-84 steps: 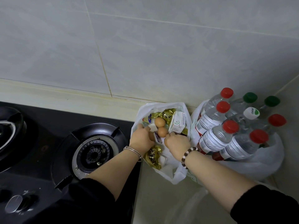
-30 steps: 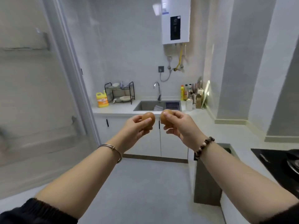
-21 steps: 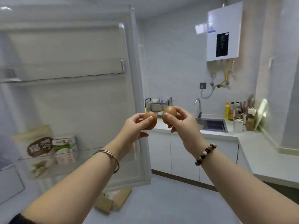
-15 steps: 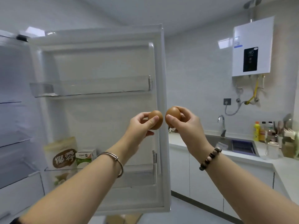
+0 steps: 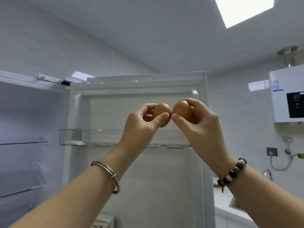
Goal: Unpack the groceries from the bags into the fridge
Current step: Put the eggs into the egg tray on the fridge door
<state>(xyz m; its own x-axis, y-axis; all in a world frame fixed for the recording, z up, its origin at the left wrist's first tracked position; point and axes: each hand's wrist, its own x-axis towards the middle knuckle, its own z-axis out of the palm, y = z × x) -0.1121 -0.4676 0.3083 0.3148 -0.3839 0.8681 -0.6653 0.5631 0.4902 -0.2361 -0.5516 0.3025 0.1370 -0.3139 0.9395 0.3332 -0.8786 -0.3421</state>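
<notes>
Two brown eggs are held up in front of the open fridge door (image 5: 136, 186). My left hand (image 5: 139, 127) pinches one egg (image 5: 162, 111) between thumb and fingers. My right hand (image 5: 199, 122) grips the other egg (image 5: 181, 110), and the two eggs almost touch. Both sit just above the clear upper door shelf (image 5: 98, 138), which runs across the door behind my wrists. The fridge interior (image 5: 24, 129) with its glass shelves is at the left. The grocery bags are out of view.
A white water heater (image 5: 287, 96) hangs on the wall at the right, with a tap (image 5: 268, 173) and a counter edge (image 5: 230, 211) below it. A carton top (image 5: 102, 222) shows low in the door. A ceiling light (image 5: 243, 10) is overhead.
Since the bag, each hand has taken an egg. I have turned from the counter to the fridge, and both eggs have risen to the level of the upper door shelf.
</notes>
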